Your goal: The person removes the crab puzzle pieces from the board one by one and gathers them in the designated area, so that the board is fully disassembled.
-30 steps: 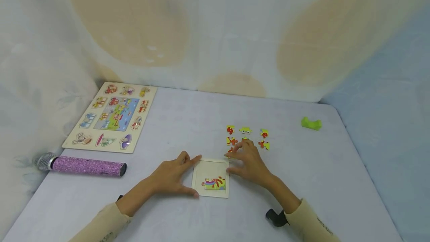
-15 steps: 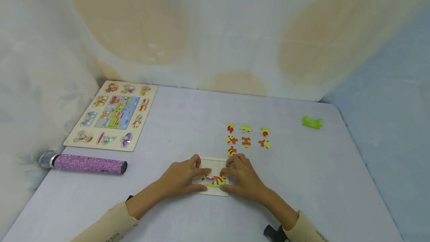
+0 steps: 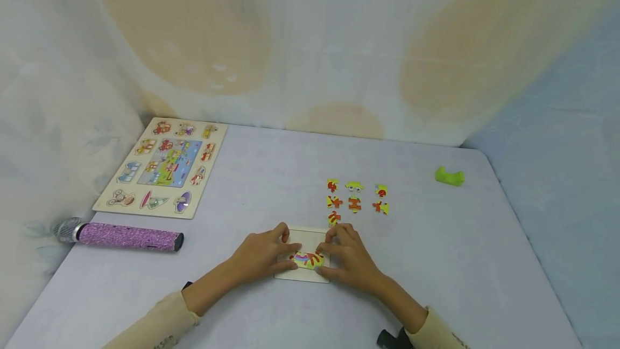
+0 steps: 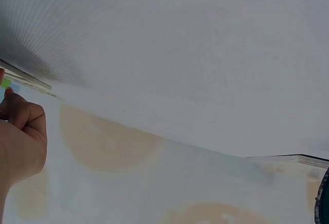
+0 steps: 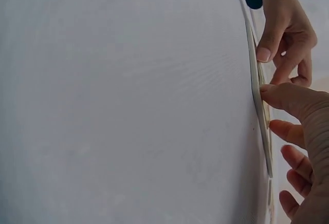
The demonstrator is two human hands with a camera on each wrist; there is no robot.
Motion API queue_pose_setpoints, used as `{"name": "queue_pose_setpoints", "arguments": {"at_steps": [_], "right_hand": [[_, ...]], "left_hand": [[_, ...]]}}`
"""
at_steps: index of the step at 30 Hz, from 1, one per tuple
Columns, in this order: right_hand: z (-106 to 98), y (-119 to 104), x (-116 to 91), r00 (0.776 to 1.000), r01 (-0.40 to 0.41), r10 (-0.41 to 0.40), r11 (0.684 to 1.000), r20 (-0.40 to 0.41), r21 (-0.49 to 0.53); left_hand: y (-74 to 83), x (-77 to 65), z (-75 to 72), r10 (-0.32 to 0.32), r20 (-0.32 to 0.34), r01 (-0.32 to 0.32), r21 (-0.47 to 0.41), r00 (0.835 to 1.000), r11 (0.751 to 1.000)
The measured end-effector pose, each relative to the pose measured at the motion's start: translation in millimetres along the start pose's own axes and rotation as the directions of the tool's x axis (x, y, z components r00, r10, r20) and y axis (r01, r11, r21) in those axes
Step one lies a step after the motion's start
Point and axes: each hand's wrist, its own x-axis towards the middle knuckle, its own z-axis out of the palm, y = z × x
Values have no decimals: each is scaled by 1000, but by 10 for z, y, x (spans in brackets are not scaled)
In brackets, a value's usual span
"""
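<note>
A short strip of joined puzzle pieces (image 3: 308, 260), yellow with red and a rainbow, lies at a slight tilt over the lower part of a pale square puzzle tray (image 3: 302, 276). My left hand (image 3: 256, 255) pinches its left end between thumb and index finger. At the other end, my right hand (image 3: 353, 260) does the same. In the right wrist view the tray (image 5: 256, 88) shows edge-on, with both thumbs at it. Beyond the tray, several loose puzzle pieces (image 3: 354, 205) lie in rows, the nearest close to my right fingers.
At the left back lies a larger picture puzzle board (image 3: 203, 168). In front of it is a purple glitter microphone (image 3: 128, 237). A green curved block (image 3: 449, 176) sits at the right back. Curtains (image 3: 334, 69) hang along the table's back and sides.
My right hand came down from the loose pieces to the strip, and my left hand moved in from the tray's left edge. Both now pinch the strip, which has shifted slightly left.
</note>
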Motion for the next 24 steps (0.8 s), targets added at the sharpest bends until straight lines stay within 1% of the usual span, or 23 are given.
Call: {"name": "queue_pose_setpoints", "arguments": {"at_steps": [5, 9, 18, 24], "right_hand": [[33, 18, -12, 998, 41, -41, 999, -49, -12], [57, 30, -22, 997, 44, -45, 999, -67, -11], [65, 42, -38, 998, 25, -24, 1000, -63, 10], [61, 37, -39, 999, -6, 6, 1000, -51, 1]], "left_hand": [[0, -11, 6, -2, 20, 3, -33, 1000, 999], [-4, -13, 12, -11, 9, 12, -40, 1000, 999], [-23, -14, 50, -1, -4, 1, -55, 1000, 999], [-26, -18, 66, 19, -48, -23, -71, 999, 997]]}}
